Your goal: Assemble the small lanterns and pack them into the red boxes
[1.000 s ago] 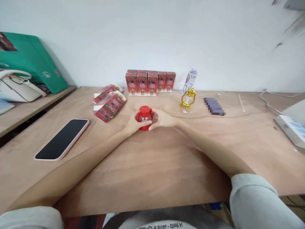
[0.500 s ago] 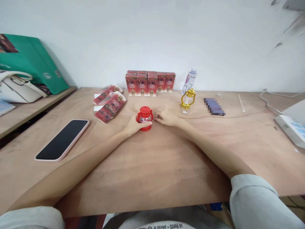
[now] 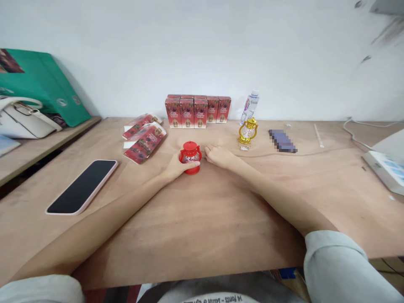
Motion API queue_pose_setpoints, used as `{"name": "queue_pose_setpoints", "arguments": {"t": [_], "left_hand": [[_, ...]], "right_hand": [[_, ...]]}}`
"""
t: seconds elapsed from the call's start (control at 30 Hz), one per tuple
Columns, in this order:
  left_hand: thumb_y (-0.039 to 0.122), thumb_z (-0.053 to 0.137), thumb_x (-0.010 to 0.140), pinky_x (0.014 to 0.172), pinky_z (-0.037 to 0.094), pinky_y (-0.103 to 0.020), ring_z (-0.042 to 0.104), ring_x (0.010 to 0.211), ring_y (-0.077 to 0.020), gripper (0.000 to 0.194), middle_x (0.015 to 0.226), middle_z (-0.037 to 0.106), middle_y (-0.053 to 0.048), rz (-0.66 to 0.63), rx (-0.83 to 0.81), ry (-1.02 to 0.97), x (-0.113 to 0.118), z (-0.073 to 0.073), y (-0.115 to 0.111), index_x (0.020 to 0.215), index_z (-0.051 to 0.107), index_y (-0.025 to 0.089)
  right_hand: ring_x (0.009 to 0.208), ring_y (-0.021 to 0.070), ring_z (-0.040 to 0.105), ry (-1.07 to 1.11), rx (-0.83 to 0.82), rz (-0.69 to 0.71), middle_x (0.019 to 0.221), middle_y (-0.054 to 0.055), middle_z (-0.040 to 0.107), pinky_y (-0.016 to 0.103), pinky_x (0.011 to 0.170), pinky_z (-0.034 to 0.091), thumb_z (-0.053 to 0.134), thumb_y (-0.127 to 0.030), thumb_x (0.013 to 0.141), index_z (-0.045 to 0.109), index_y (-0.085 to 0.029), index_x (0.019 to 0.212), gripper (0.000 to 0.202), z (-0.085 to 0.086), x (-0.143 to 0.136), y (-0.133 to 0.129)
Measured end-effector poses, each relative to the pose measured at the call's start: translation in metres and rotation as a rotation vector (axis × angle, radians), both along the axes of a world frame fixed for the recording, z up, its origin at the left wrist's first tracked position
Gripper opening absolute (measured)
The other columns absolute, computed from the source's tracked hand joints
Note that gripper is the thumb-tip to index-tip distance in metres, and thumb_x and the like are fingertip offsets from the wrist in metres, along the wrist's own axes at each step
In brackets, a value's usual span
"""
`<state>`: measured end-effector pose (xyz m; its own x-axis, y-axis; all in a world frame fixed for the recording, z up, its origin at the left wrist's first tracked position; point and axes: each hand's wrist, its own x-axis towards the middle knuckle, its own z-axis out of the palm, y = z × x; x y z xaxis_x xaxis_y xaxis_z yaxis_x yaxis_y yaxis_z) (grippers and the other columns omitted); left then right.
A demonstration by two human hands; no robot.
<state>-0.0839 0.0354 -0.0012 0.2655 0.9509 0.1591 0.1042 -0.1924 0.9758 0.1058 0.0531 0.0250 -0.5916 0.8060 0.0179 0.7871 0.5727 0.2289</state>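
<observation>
My left hand is wrapped round a small red lantern with a clear middle, its thumb across the front near the base. The lantern stands upright on the wooden table. Just right of it, my right hand has its fingers curled together near the lantern's handle; anything between the fingertips is too small to make out. Farther back on the right stands a gold lantern with a clear middle.
Several red boxes stand by the wall, with flattened red cartons to their left. A phone lies at the left. A bottle and a pixelated flat object are at the back right; a white bag is far left.
The fingers of my right hand have curled in more beside the red lantern. My left hand keeps its hold on the lantern, and the view has shifted slightly.
</observation>
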Motion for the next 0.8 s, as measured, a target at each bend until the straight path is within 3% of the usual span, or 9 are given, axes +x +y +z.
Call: {"name": "queue_pose_setpoints", "arguments": {"t": [0.37, 0.57, 0.8], "left_hand": [[0.041, 0.084, 0.054, 0.095, 0.049, -0.044, 0.065, 0.104, -0.0283, 0.057, 0.11, 0.069, -0.012, -0.015, 0.003, -0.004, -0.0012, -0.0027, 0.0008, 0.099, 0.062, 0.013], [0.04, 0.084, 0.053, 0.097, 0.048, -0.045, 0.064, 0.105, -0.0295, 0.058, 0.11, 0.07, -0.013, -0.001, -0.024, -0.004, -0.0008, -0.001, 0.0, 0.098, 0.062, 0.013], [0.038, 0.085, 0.051, 0.101, 0.046, -0.046, 0.063, 0.108, -0.03, 0.065, 0.113, 0.069, -0.014, 0.013, -0.032, -0.016, 0.0002, -0.0016, 0.0012, 0.105, 0.061, 0.012]], "right_hand": [[0.105, 0.0305, 0.063, -0.049, 0.03, -0.054, 0.114, 0.027, 0.063, 0.038, 0.082, 0.049, 0.028, -0.004, 0.093, 0.058, -0.001, 0.114, 0.037, -0.0016, -0.0026, -0.0004], [0.103, 0.0292, 0.064, -0.024, 0.045, -0.073, 0.111, 0.026, 0.065, 0.036, 0.081, 0.048, 0.031, -0.007, 0.093, 0.058, -0.002, 0.115, 0.035, -0.003, 0.0004, 0.0012], [0.102, 0.0293, 0.062, -0.043, 0.091, 0.073, 0.116, 0.024, 0.062, 0.038, 0.08, 0.044, 0.032, -0.015, 0.096, 0.061, -0.006, 0.113, 0.035, -0.0006, 0.0017, -0.0013]]}}
